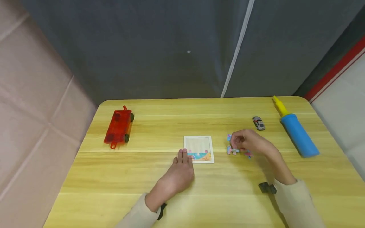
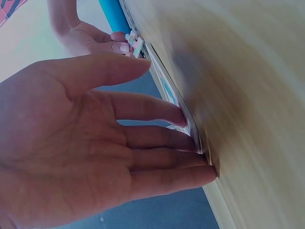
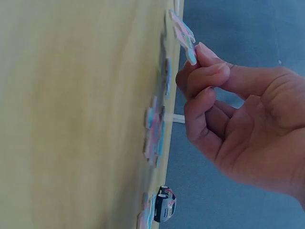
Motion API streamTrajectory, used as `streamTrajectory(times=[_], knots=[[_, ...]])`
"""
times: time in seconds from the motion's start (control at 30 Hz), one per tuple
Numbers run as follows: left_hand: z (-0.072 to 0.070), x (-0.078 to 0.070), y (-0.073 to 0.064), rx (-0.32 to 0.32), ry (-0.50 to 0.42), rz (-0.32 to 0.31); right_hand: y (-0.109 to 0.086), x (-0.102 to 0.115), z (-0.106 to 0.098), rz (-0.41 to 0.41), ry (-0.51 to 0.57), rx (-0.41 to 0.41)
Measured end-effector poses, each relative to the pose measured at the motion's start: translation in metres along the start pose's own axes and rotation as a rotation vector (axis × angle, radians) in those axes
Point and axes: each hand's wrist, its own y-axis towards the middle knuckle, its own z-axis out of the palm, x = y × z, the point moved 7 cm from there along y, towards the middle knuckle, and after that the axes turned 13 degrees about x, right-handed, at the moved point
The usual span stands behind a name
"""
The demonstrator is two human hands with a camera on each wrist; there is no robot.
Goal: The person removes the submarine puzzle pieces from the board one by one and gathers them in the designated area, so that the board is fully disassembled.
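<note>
- While the fingers (image 3: 207,78) of the right hand (image 1: 251,141) curl in and pinch a puzzle piece (image 3: 184,36) by one end, the rest of it sticks out beyond them, raised off the worktop (image 1: 85,183).
- A light grip on the edge would serve best, I judge, leaving the printed face readable and the piece easy to turn.
- On the left hand (image 1: 181,174) the fingers are nearly straight and grasp nothing; their tips touch the near-left side of the white-rimmed tray (image 1: 212,148).
- Gentle, flat pressure there should steady it; leaning harder might make it slide.
- Fitted pieces (image 1: 201,156) cover the tray's near part; its far part is bare.
- Loose pieces (image 3: 152,136) lie under and beside the right hand, so a raised wrist should avoid brushing them.
- Farther out sit a toy car (image 1: 258,123), a blue pump (image 1: 299,134) and, far left, a red cart (image 1: 119,128).
</note>
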Motion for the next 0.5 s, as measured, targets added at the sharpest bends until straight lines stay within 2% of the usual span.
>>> streamTrajectory(times=[0.17, 0.33, 0.5], knots=[[-0.0112, -0.0036, -0.0109, 0.006, -0.006, 0.006, 0.0004, -0.0031, 0.0049, 0.026, -0.048, -0.007], [-0.0102, -0.0021, -0.0102, -0.003, -0.047, -0.002, 0.0001, -0.0026, 0.0057, 0.074, -0.113, -0.029], [-0.0066, -0.0013, -0.0109, 0.041, -0.130, -0.016, -0.0011, -0.0024, 0.0061, 0.116, -0.209, -0.049]])
